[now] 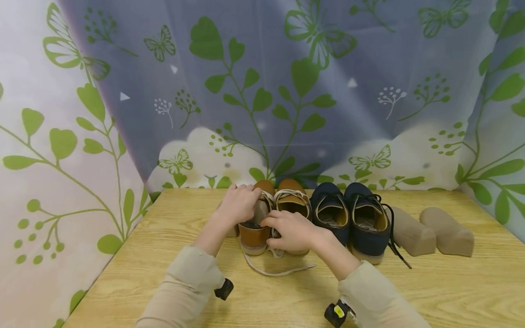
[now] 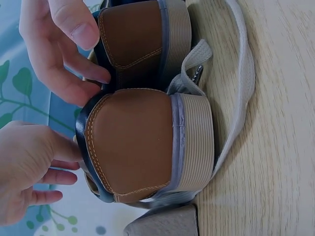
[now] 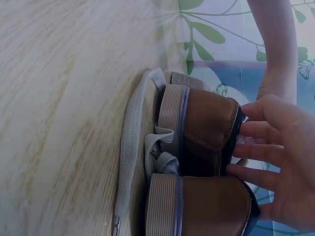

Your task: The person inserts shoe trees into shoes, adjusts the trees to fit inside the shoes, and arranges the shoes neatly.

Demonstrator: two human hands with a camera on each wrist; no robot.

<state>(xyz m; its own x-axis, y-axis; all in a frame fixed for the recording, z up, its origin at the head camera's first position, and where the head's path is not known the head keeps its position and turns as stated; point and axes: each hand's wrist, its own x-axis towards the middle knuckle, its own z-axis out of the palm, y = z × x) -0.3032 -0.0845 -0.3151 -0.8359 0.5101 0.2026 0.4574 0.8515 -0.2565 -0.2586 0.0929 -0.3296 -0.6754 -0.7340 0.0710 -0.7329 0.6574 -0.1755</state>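
A pair of brown lace-up shoes stands with the heels toward me. My left hand reaches over the left brown shoe, its fingertips right at the opening, where a greyish-tan piece shows. In the left wrist view, the other fingers of that hand spread loosely beside the collar. My right hand touches the heel collar of the same shoe with extended fingers, its thumb side over the right brown shoe. A pale shoelace trails on the table behind the heels.
Two navy lace-up shoes stand right of the brown pair, a dark lace hanging off one. Farther right lie two tan shoe-shaped inserts. Another tan block sits left of the brown shoes. Patterned cloth rises behind the wooden table.
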